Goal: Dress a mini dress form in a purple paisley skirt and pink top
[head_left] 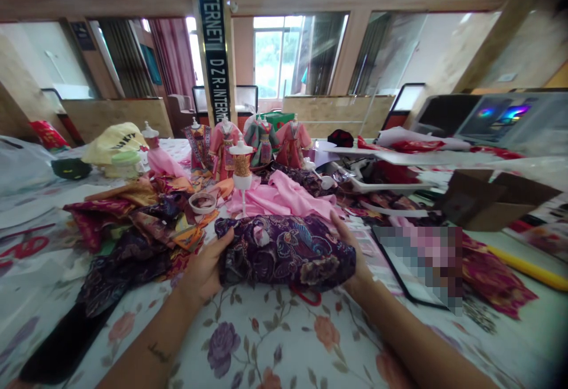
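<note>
A dark purple patterned cloth point(288, 253), rolled or folded into a thick bundle, is stretched between my two hands above the flowered tablecloth point(275, 341). My left hand point(208, 264) grips its left end, thumb on top. At the right end, my right hand point(352, 253) holds it, with most fingers hidden behind the cloth. Just behind the bundle stands a small white mannequin point(242, 170) with a gold patterned band round its chest. Part of a red-handled object point(310, 299) shows under the bundle's lower edge.
Pink cloth point(284, 193) lies behind the bundle, near a roll of tape point(203, 202). Patterned scraps point(133, 217) are heaped at left. Several dressed mannequins point(225, 146) stand farther back. On the right are a black-framed tablet point(399, 264), a cardboard box point(483, 199) and a yellow tube point(528, 267).
</note>
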A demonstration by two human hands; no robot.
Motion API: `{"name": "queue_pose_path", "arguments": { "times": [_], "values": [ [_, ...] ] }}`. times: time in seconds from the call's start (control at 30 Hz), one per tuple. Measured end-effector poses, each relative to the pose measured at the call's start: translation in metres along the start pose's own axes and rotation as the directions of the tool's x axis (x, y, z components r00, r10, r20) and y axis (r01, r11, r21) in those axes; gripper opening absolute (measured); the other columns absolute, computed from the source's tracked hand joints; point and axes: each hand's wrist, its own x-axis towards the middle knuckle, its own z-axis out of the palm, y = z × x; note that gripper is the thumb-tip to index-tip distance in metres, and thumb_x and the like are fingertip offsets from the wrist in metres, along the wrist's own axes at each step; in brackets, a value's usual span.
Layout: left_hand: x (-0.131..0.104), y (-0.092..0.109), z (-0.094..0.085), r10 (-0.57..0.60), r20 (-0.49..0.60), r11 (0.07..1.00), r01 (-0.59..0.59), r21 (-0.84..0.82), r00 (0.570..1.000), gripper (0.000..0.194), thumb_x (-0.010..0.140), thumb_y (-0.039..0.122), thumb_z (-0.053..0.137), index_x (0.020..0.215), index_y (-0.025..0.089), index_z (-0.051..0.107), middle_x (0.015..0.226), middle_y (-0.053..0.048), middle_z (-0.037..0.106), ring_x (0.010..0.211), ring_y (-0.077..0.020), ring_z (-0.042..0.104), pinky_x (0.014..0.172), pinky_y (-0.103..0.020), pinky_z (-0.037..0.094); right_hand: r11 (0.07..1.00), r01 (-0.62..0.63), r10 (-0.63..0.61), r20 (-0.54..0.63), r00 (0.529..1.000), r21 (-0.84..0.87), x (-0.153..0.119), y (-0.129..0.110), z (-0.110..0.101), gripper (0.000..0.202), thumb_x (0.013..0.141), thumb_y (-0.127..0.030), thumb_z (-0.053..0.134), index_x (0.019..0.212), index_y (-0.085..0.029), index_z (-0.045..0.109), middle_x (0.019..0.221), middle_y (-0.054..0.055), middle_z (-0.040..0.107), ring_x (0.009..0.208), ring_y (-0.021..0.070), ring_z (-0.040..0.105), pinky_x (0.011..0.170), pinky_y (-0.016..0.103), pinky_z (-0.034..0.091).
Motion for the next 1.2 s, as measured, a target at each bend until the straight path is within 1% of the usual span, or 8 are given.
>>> {"name": "queue_pose_path", "arguments": {
  "times": [0.17,0.47,0.63,0.73,0.8,0.9,1.03,1.2],
  "values": [
    [-0.004,0.001,-0.001,0.099,0.034,0.995,-0.099,0.006,0.995,0.049,0.07,0.025,0.071,0.116,0.017,0.056,0.103,-0.009,0.07,0.098,-0.0272,0.064,0.09,-0.04,0.05,0.997,-0.057,0.06,-0.054,0.997,0.055,0.003,-0.006,-0.002,0.082,0.076,-0.077,0.017,0.113,-0.019,0.06,0.094,0.011,0.071,0.094,0.0303,0.065,0.081,0.046,0.051],
    [-0.006,0.0,0.001,0.153,0.008,0.985,-0.153,0.08,0.988,0.064,0.057,0.012,0.076,0.118,0.018,0.055,0.095,-0.008,0.072,0.093,-0.0279,0.066,0.087,-0.04,0.052,0.937,-0.21,0.16,0.192,0.968,0.28,-0.001,0.0,0.016,0.046,0.066,-0.031,0.069,0.109,-0.019,0.058,0.095,0.009,0.071,0.085,0.0272,0.067,0.081,0.044,0.052],
    [-0.005,-0.002,0.004,0.082,-0.064,0.995,-0.078,0.059,0.995,0.047,0.062,0.01,0.07,0.108,0.015,0.061,0.087,-0.007,0.073,0.086,-0.0251,0.068,0.082,-0.037,0.054,0.999,0.0,-0.004,-0.115,0.993,-0.034,0.015,0.018,0.016,0.057,0.066,-0.038,0.07,0.114,-0.019,0.047,0.103,0.011,0.064,0.09,0.0253,0.063,0.083,0.044,0.05],
    [-0.004,-0.003,0.005,0.107,-0.065,0.992,-0.102,0.07,0.992,0.042,0.066,0.013,0.069,0.107,0.015,0.063,0.091,-0.007,0.072,0.087,-0.0246,0.068,0.082,-0.036,0.054,0.846,0.286,-0.431,-0.26,0.864,-0.451,0.012,0.018,0.016,0.05,0.072,-0.038,0.066,0.114,-0.019,0.046,0.112,0.013,0.056,0.103,0.027,0.055,0.088,0.047,0.045],
    [-0.004,-0.004,0.006,0.115,-0.052,0.988,-0.109,0.107,0.992,0.043,0.067,0.015,0.07,0.109,0.016,0.062,0.095,-0.007,0.072,0.09,-0.0245,0.067,0.083,-0.036,0.053,0.617,0.472,-0.695,-0.156,0.702,-0.63,0.0,0.012,0.022,0.033,0.08,-0.03,0.059,0.111,-0.021,0.051,0.112,0.012,0.054,0.107,0.0266,0.051,0.091,0.047,0.042],
    [-0.004,-0.008,0.009,0.087,-0.016,0.978,-0.082,0.191,0.996,0.046,0.067,0.018,0.072,0.112,0.016,0.062,0.098,-0.008,0.071,0.092,-0.0246,0.066,0.084,-0.035,0.052,0.341,0.664,-0.852,0.08,0.517,-0.666,-0.025,0.001,0.036,0.029,0.082,-0.016,0.055,0.11,-0.024,0.054,0.106,0.01,0.056,0.103,0.0247,0.053,0.089,0.045,0.044],
    [-0.01,-0.013,0.018,0.059,0.039,0.961,-0.067,0.267,0.998,0.052,0.067,0.023,0.073,0.117,0.017,0.06,0.102,-0.009,0.07,0.094,-0.026,0.065,0.086,-0.037,0.05,0.225,0.751,-0.823,0.292,0.487,-0.62,-0.043,-0.001,0.05,0.039,0.081,-0.013,0.055,0.119,-0.025,0.052,0.11,0.01,0.057,0.105,0.0249,0.053,0.089,0.045,0.045],
    [-0.018,-0.014,0.031,0.107,0.082,0.945,-0.127,0.301,0.991,0.056,0.059,0.021,0.078,0.113,0.017,0.063,0.104,-0.009,0.069,0.098,-0.0281,0.063,0.089,-0.039,0.048,0.2,0.786,-0.844,0.305,0.441,-0.585,-0.042,-0.001,0.051,0.034,0.079,-0.01,0.06,0.11,-0.023,0.056,0.094,0.006,0.064,0.09,0.0212,0.057,0.08,0.04,0.048]
  ]
}}
